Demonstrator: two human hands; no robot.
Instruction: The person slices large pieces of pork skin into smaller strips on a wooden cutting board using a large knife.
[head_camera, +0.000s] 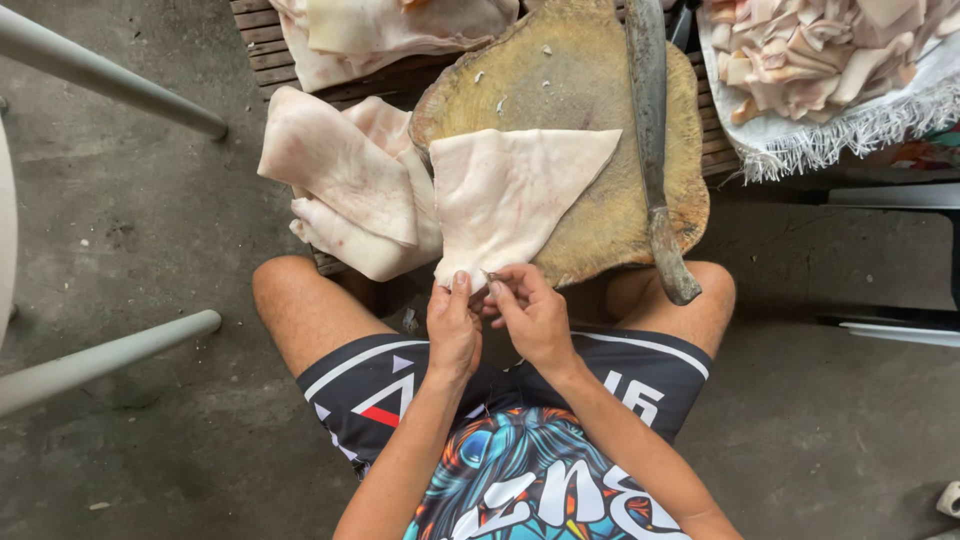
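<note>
I see my left hand (452, 325) and right hand (532, 315) both pinching the near corner of a pale slab of pork skin (510, 195). The slab lies on the near edge of the round wooden chopping block (590, 70), hanging over it. A long knife (655, 140) rests along the block's right edge.

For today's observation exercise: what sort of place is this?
Probably an informal meat-preparation spot outdoors: a round wooden chopping block holding a slab of pale skin, a long knife, and a bare concrete floor.
</note>
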